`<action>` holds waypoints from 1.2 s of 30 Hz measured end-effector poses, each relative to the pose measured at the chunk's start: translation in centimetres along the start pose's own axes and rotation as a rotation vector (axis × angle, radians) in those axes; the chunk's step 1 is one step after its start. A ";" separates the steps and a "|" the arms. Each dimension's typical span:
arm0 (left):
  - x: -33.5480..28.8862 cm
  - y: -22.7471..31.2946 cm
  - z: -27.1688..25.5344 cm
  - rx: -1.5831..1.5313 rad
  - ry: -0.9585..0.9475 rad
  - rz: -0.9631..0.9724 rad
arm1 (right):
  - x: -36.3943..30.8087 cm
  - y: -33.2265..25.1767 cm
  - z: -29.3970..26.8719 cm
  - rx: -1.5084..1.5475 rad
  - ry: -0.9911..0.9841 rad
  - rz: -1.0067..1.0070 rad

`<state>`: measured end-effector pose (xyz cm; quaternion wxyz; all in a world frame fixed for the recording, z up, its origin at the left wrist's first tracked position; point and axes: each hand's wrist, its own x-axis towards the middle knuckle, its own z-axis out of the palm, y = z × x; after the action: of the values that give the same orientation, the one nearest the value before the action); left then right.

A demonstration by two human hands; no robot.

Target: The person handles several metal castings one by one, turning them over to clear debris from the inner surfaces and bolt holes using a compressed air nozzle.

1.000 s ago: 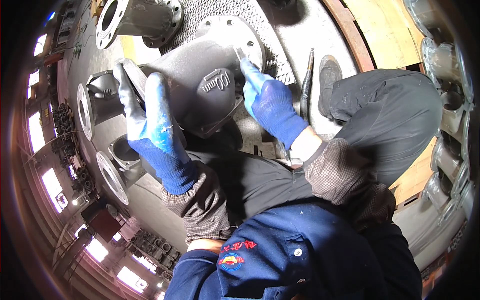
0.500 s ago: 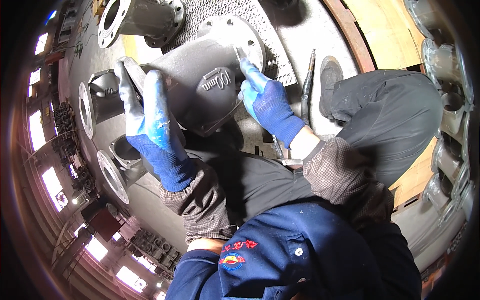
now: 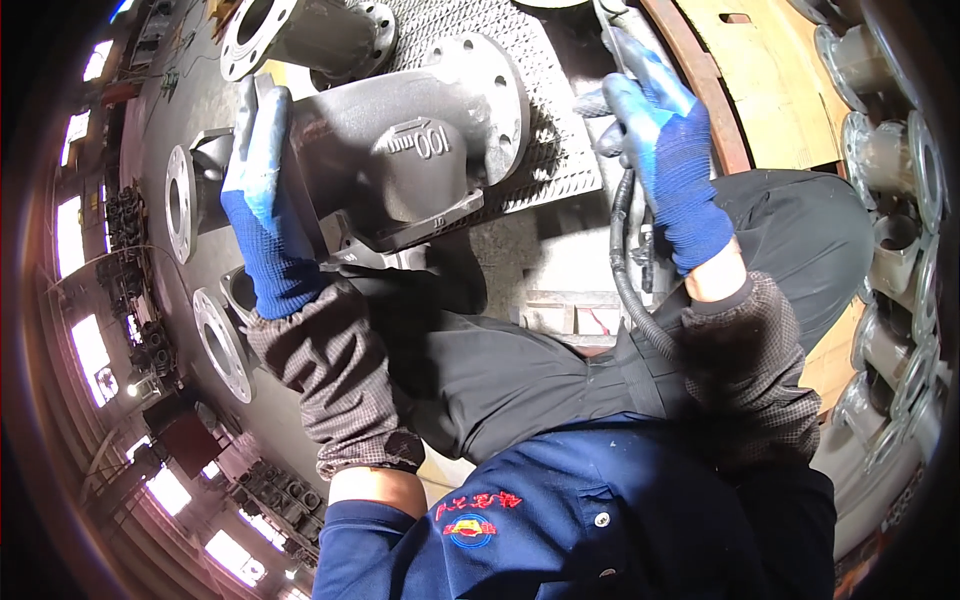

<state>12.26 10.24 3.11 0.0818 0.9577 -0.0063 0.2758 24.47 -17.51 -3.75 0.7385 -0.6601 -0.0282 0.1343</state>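
Observation:
A grey flanged pipe casting (image 3: 345, 140) with raised lettering lies across the front of me, its round bolt-holed flange (image 3: 508, 110) at the right end. At its left end my left hand (image 3: 262, 165), in a blue glove, grips the edge, fingers and thumb stretched along it. Up to the right, clear of the casting, my right hand (image 3: 655, 125) is curled round a slim hand tool, mostly hidden by the glove. A dark ribbed hose (image 3: 622, 250) runs from beneath that hand toward my lap.
A textured metal plate (image 3: 570, 150) lies under the casting. More flanged castings stand at the upper left (image 3: 310, 40) and left (image 3: 222, 345). To the right are wooden boards (image 3: 770, 80) and a row of wrapped castings (image 3: 890, 165). My bent knee (image 3: 810, 220) is near the right hand.
My right hand has left the casting's right side and moved up and right to the tool on the floor. The casting has turned slightly. My left hand stays at its left end.

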 end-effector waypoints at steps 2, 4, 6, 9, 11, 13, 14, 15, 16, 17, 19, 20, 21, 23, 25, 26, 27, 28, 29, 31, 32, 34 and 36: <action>-0.8 -1.0 -1.4 0.007 -0.008 0.001 | 0.5 0.3 -0.1 0.005 -0.051 0.074; -1.4 -1.3 -1.6 0.034 -0.016 0.005 | 1.1 2.6 0.1 0.091 -0.034 0.094; -1.5 -1.2 -1.9 0.091 -0.043 -0.020 | 1.2 3.4 0.8 0.085 -0.051 0.235; -1.7 -0.5 -1.4 0.116 -0.015 -0.038 | 1.6 5.3 2.6 0.165 -0.053 0.383; -1.8 -1.0 -0.9 0.007 -0.010 -0.036 | 1.7 5.9 3.2 0.170 -0.077 0.457; -1.7 -1.8 -0.4 0.031 0.054 -0.030 | 2.3 6.3 4.4 0.133 -0.140 0.485; -1.3 -2.3 -0.5 -0.044 0.058 -0.058 | 2.7 6.1 5.1 0.104 -0.150 0.451; -1.4 -1.6 -0.8 -0.180 0.053 -0.223 | 3.0 5.8 5.7 0.076 -0.159 0.416; -1.7 -2.1 -0.9 -0.303 0.055 -0.369 | 3.4 5.4 5.5 0.205 -0.314 0.428; -1.6 -2.4 -0.8 -0.439 0.078 -0.515 | 3.5 4.2 5.9 0.135 -0.284 0.422; -1.3 -2.6 -0.5 -0.815 0.239 -0.822 | 4.0 3.0 6.2 0.028 -0.351 0.337; -1.1 -1.9 -0.6 -1.036 0.415 -0.980 | 3.6 2.5 6.9 0.009 -0.332 0.359; -1.7 -2.6 -0.7 -0.831 0.284 -0.785 | 4.1 2.5 6.8 -0.023 -0.341 0.297; -2.7 -3.5 -0.6 -0.582 0.200 -0.564 | 5.1 3.3 6.8 -0.063 -0.391 0.201; -3.4 -4.2 -0.8 -0.650 0.222 -0.681 | 5.7 3.8 7.2 0.001 -0.381 0.295; -3.5 -4.0 -0.8 -0.733 0.242 -0.803 | 5.8 3.5 7.1 -0.070 -0.425 0.245; -3.3 -3.9 -0.7 -0.842 0.314 -1.019 | 6.1 3.5 7.3 -0.141 -0.469 0.193; -3.8 -3.2 -0.9 -0.888 0.340 -1.013 | 6.9 5.1 7.2 -0.245 -0.491 0.057; -4.1 -3.3 -1.2 -0.763 0.291 -0.951 | 5.6 3.2 7.9 -0.130 -0.475 0.209; -3.9 -2.4 -1.9 -0.882 0.325 -1.158 | 6.6 3.9 8.2 -0.309 -0.518 0.115; -4.9 -3.2 -1.4 -0.903 0.317 -1.072 | 6.5 4.0 8.1 -0.327 -0.509 0.085; -6.1 -4.9 -1.2 -0.731 0.290 -0.903 | 6.3 3.9 8.8 -0.341 -0.512 0.009; -3.5 -2.7 -1.6 -0.959 0.410 -1.312 | 7.1 4.6 7.8 -0.331 -0.507 0.006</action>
<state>8.60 13.10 2.20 0.6236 0.5594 0.4506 0.3085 28.84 -7.84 -8.23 0.5900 -0.7169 -0.2311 0.2907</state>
